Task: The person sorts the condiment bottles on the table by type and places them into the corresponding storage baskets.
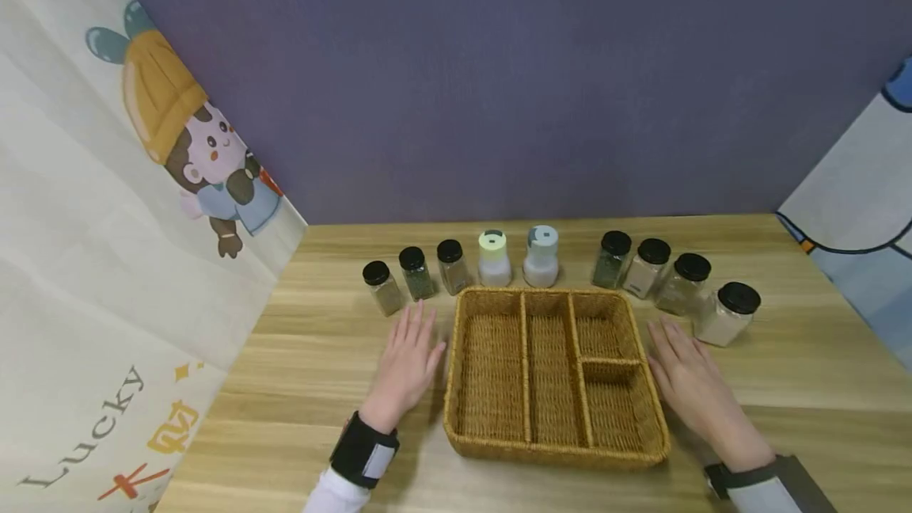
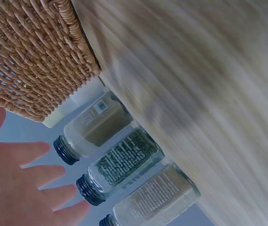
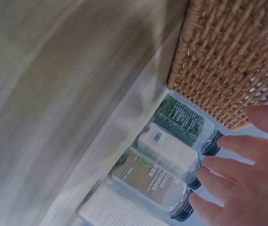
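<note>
A wooden bench (image 1: 285,402) carries a woven basket (image 1: 550,370) with four compartments, in the middle near the person. The left hand (image 1: 404,359) is just beside its left side; the right hand (image 1: 687,378) is close by its right, touching or not unclear. Each grip is relaxed, fingers straight. Beyond stand black-lidded jars (image 1: 419,283), three left, four right, with two white shakers (image 1: 495,269) between.

A plain bluish-purple backdrop (image 1: 513,85) rises behind the wood-grain table (image 1: 285,410), with pale cartoon-printed cloth (image 1: 64,220) on the left.
</note>
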Demonstrator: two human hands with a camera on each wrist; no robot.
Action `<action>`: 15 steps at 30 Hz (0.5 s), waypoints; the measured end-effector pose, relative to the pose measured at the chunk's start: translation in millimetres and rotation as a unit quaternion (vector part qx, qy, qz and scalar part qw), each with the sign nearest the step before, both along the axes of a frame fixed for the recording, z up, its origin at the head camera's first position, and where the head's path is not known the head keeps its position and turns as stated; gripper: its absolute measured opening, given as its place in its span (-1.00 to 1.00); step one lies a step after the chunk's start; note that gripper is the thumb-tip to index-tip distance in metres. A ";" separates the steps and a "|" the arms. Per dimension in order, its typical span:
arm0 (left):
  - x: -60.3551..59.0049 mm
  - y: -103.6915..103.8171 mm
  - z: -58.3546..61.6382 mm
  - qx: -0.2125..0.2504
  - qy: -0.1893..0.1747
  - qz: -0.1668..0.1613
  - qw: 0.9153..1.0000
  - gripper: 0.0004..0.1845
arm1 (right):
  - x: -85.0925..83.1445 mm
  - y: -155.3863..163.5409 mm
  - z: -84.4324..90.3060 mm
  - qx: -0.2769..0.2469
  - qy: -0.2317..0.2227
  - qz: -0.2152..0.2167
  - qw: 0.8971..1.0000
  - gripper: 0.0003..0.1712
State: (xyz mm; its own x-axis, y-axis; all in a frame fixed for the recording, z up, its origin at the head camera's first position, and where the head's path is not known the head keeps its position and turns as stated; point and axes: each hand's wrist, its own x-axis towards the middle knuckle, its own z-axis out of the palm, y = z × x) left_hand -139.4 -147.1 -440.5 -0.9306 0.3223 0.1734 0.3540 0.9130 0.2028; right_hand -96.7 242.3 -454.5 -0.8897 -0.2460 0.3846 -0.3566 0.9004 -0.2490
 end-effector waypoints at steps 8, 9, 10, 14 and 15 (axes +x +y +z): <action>-0.4 -0.7 0.0 0.038 0.005 -0.010 0.999 -0.45 | -0.9 -2.1 3.9 -0.010 0.009 -0.004 1.000 -0.50; -0.6 -0.8 0.4 0.047 0.006 -0.013 0.999 -0.45 | -1.3 -2.8 4.9 -0.012 0.013 -0.003 1.000 -0.51; -1.0 -1.0 0.9 0.056 0.007 -0.015 0.998 -0.45 | -1.9 -3.4 6.2 -0.013 0.020 -0.001 1.000 -0.52; -3.3 -1.0 1.9 0.094 0.000 -0.028 0.995 -0.42 | -5.0 -4.4 10.2 -0.025 0.062 0.010 0.998 -0.57; -3.7 -0.9 2.3 0.108 -0.008 -0.032 0.994 -0.41 | -5.7 -4.5 11.2 -0.027 0.076 0.015 0.997 -0.58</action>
